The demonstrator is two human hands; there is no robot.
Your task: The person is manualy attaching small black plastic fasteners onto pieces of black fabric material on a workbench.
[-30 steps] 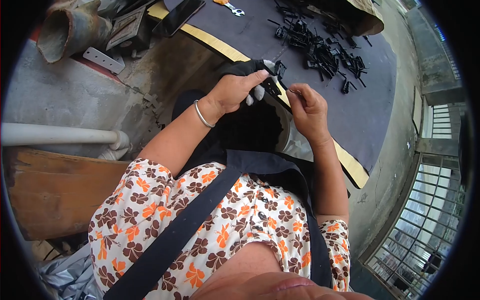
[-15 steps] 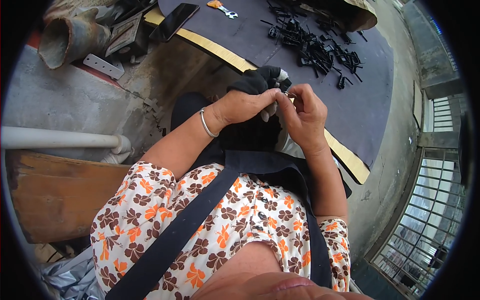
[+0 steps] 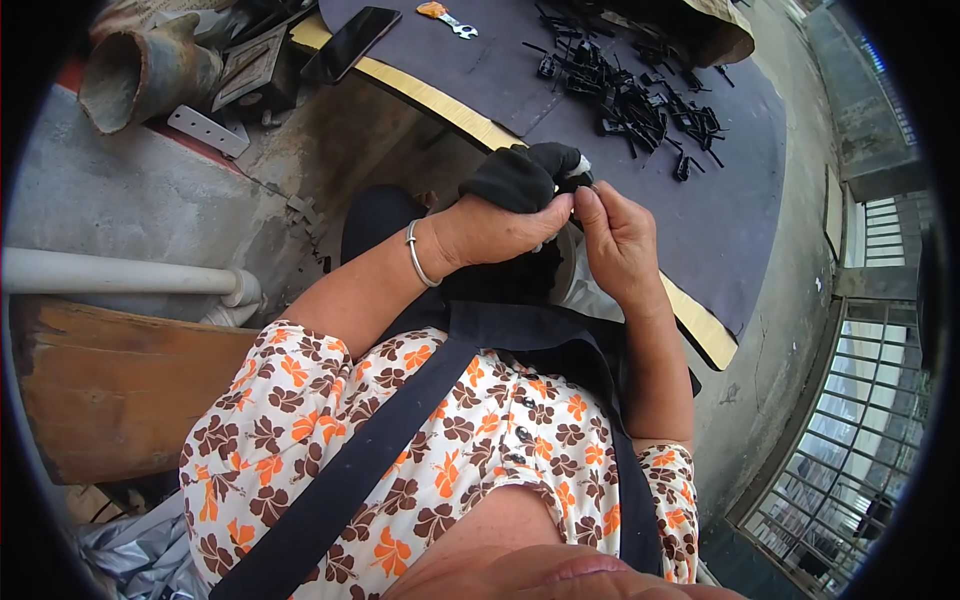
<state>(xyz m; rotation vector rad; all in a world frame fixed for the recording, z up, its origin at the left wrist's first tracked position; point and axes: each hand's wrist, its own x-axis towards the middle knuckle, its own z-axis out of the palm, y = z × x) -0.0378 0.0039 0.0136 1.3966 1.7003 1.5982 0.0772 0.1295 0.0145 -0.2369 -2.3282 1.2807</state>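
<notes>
- Left hand (image 3: 495, 229) is closed on a small black part (image 3: 574, 185).
- Right hand (image 3: 622, 245) is pinched together, its hold hidden.
- The part is best steadied beside the worktop's (image 3: 720, 225) edge.

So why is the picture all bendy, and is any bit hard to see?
In the head view, the edge of the table bows because the lens is fisheye; in the head view, the window looks pale and bright; also in the head view, whatever sits between the fingers is too small and dark to make out.
</notes>
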